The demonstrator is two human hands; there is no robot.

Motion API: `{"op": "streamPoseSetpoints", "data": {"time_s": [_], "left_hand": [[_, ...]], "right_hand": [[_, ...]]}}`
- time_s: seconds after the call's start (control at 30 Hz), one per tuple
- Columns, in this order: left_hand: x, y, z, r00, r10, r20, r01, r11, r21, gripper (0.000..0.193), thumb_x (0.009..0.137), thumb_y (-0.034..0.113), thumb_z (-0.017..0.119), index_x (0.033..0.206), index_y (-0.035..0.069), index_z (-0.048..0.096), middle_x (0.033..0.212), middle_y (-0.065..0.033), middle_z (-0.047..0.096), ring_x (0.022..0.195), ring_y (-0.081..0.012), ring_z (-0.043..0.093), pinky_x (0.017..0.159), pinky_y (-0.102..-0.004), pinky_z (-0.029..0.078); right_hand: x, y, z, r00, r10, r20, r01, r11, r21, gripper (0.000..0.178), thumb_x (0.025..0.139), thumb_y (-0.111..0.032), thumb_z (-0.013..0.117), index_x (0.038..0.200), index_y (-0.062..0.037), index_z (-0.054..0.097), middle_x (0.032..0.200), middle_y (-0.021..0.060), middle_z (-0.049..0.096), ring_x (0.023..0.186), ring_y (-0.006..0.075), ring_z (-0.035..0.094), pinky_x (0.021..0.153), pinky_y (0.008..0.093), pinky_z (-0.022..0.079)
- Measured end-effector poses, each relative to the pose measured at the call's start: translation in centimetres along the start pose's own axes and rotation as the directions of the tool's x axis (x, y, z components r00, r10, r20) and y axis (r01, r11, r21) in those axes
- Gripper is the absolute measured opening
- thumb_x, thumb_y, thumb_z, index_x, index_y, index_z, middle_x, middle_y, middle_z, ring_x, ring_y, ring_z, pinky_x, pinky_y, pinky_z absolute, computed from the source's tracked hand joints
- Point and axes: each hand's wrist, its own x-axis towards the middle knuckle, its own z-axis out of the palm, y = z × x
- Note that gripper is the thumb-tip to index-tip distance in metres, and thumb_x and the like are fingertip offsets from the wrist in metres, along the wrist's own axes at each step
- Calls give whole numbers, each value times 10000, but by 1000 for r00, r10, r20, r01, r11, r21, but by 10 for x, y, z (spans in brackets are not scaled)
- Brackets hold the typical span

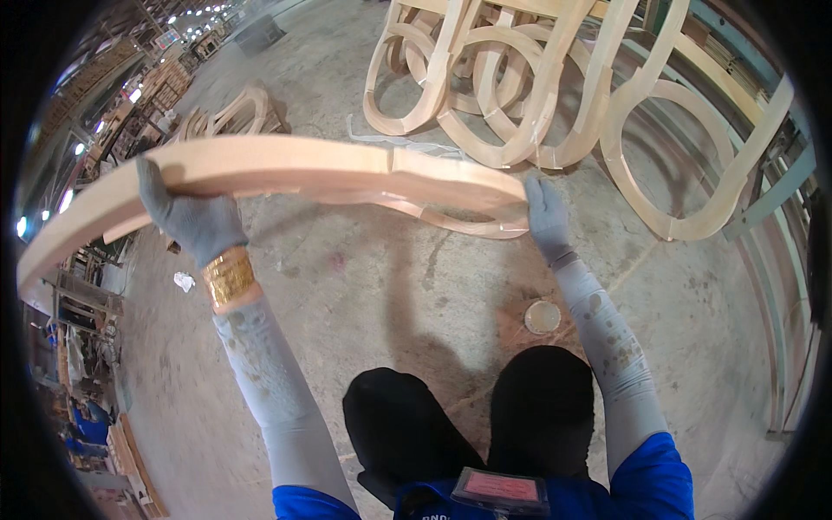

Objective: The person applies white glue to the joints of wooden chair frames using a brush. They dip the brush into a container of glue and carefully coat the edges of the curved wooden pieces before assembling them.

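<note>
A long curved wooden frame [286,165] with an oval loop at its right end is held up across the space ahead of me. My left hand [195,212], in a grey glove with gold tape at the wrist, is closed on its left part, thumb up along the near face. At the right end of the frame my right hand [546,217], also gloved in grey, grips the edge of the loop. Its fingertips are partly hidden by the wood.
Several similar wooden frames [407,121] with oval loops lean together at the far right. More curved wooden pieces [247,108] lie on the concrete floor at the far left. A round pale lid or can [542,317] sits near my right knee. White crumpled scrap [184,281] lies to the left.
</note>
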Motion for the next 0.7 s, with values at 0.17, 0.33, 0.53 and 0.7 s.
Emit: {"op": "streamPoseSetpoints", "data": {"time_s": [0.17, 0.33, 0.53, 0.7], "left_hand": [[20, 5, -91, 989, -90, -118, 68, 982, -174, 589, 752, 382, 707, 1152, 15, 479, 1107, -171, 545, 1062, -309, 527, 968, -472, 404], [14, 25, -196, 979, -90, -186, 75, 994, -83, 661, 813, 463, 569, 1213, -48, 443, 1161, -259, 518, 1104, -408, 485, 1019, -558, 331], [-15, 50, -328, 991, -132, -6, 130, 982, -136, 674, 769, 467, 555, 1213, -32, 472, 1169, -272, 524, 1129, -433, 472, 1045, -548, 290], [-71, 45, -368, 963, -218, -158, 158, 933, -324, 668, 691, 364, 685, 1201, 6, 445, 1056, -208, 493, 1061, -349, 449, 1033, -520, 296]], "right_hand": [[-18, -3, 32, 936, -331, 118, 345, 929, -133, 336, 925, -322, 484, 897, -9, 601, 734, 138, 583, 645, 263, 555, 614, 324, 440], [-45, -26, 30, 802, 234, 550, -389, 903, 182, 407, 949, -368, 441, 879, 6, 584, 696, 38, 560, 604, 117, 509, 540, 264, 416], [-75, 18, 14, 767, 483, 422, -580, 803, 135, 430, 955, -394, 431, 827, -15, 587, 666, 20, 572, 472, 83, 475, 448, 232, 384], [-103, 59, -10, 782, 515, 351, -569, 820, 67, 436, 951, -413, 432, 878, -17, 597, 694, 18, 599, 469, 71, 478, 442, 211, 390]]}}
